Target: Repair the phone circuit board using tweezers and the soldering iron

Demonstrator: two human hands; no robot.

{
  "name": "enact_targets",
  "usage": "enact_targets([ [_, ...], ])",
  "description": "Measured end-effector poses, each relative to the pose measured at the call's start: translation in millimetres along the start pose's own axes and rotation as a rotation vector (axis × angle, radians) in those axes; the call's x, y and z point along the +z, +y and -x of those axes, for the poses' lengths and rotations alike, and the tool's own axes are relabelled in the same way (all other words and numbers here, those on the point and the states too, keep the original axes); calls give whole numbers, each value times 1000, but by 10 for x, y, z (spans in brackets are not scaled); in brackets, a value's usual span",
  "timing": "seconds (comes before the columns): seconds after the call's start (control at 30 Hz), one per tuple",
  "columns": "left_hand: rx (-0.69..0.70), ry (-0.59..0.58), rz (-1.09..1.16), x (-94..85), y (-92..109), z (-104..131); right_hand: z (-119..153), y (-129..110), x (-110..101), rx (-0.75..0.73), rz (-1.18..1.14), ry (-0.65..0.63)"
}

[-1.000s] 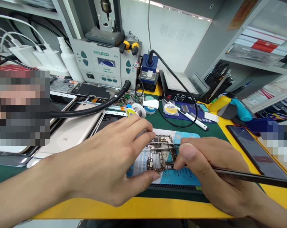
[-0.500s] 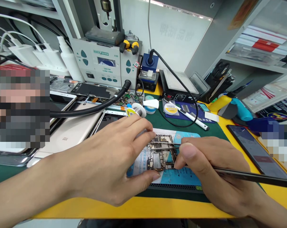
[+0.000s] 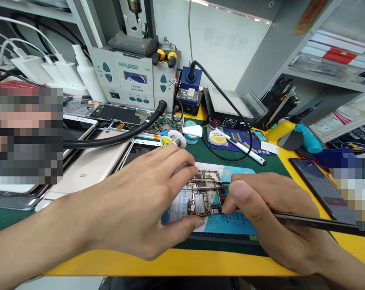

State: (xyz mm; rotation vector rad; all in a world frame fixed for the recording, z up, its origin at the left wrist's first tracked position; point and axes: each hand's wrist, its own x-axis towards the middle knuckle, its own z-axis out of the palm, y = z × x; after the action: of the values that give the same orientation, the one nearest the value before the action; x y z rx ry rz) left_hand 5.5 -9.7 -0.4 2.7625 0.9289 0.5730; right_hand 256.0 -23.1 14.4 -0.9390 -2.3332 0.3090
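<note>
A small phone circuit board [image 3: 206, 197] lies on a blue and white pad [image 3: 242, 221] in front of me. My left hand [image 3: 152, 197] is at the board's left side, its index fingertip by the upper edge and its thumb at the lower edge, steadying it. My right hand [image 3: 270, 213] is closed around slim metal tweezers [image 3: 208, 184]. Their two prongs reach leftward over the upper part of the board, slightly apart. Whether the tips touch the board or pinch anything is too small to tell.
A hot-air station [image 3: 134, 80] stands behind, its black hose [image 3: 118, 141] running left. A solder spool [image 3: 176, 139], a white pen-like tool [image 3: 245, 149] and a heating plate [image 3: 227, 106] sit beyond the pad. Phones [image 3: 88, 167] lie left; another phone [image 3: 315, 189] lies right.
Both hands and the tweezers keep practically the same position over the board. The whole view shifts only very slightly.
</note>
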Motion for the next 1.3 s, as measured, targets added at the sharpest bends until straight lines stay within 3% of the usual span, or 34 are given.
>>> enact_targets([
  [1.3,23,-1,1,-7,-1,-9,-1,-11,-34,7,1,-22],
])
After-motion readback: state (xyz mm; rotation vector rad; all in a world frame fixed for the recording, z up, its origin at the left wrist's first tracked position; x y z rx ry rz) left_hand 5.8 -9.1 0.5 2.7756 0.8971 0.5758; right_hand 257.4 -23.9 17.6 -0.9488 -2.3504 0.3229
